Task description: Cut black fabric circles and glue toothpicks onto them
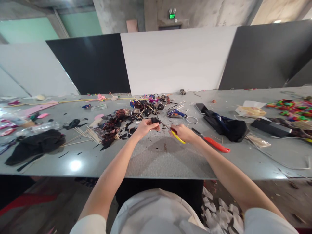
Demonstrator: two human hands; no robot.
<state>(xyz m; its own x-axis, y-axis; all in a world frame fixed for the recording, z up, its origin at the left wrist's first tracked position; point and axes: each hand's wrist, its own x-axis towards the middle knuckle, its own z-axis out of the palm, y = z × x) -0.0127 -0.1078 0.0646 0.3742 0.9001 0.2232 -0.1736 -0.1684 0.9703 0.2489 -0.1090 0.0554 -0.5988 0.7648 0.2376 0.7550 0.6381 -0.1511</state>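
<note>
Near the middle of the grey table (146, 162), my left hand (147, 126) is closed on a small piece of black material (154, 120). My right hand (182, 131) grips yellow-handled scissors (178, 137), whose blades point left and reach the black piece. Whether the blades are parted is too small to tell. Just beyond my left hand lies a heap of dark fabric scraps and balls with sticks (110, 126). A blue glue gun (176, 113) rests behind my right hand.
To the right are a red-handled knife (216, 144), a white ring (192, 120), a black bag (226, 126) and a dark box (271, 127). Wooden sticks (89, 134) and black cloth (36, 146) lie left. White and black panels (177, 61) stand behind the table.
</note>
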